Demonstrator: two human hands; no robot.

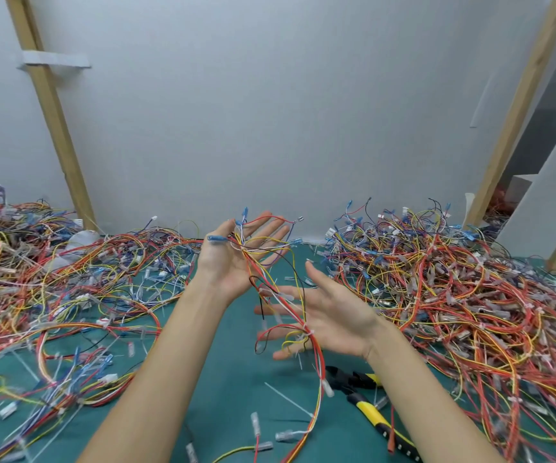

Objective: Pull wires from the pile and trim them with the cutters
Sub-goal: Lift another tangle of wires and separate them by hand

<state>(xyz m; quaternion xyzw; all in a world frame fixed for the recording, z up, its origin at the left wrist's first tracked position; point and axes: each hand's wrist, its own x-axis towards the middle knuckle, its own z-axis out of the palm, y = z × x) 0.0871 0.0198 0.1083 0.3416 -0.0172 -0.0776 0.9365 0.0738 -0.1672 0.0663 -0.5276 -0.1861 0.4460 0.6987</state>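
Head view. Left hand (pixel 239 252) raised palm-up, fingers spread, pinching nothing. Wire bundle (pixel 245 251) draped loose across the palm, a blue connector (pixel 218 238) by the thumb.

Right hand (pixel 330 315) just below and to the right of it, likewise spread and flat, blurred at the fingertips. Same red, yellow and white strands trailing over its fingers and hanging toward the surface (pixel 229 379).

Cutters (pixel 368 407) flat on the surface under the right wrist, yellow-and-black handles, apart from both hands. Head partly masked by hanging strands, one handle cut off behind the right forearm.

Left pile (pixel 36 269) outward of the left forearm, right pile (pixel 470 289) outward of the right hand, both running out of frame.

Open room: a green strip between the forearms, dotted with clipped ends.

Beyond the fingertips, the surface's far edge against a grey wall (pixel 269 111); a wooden post (pixel 52 111) behind the left pile.

Individual strand ends too tangled to trace.
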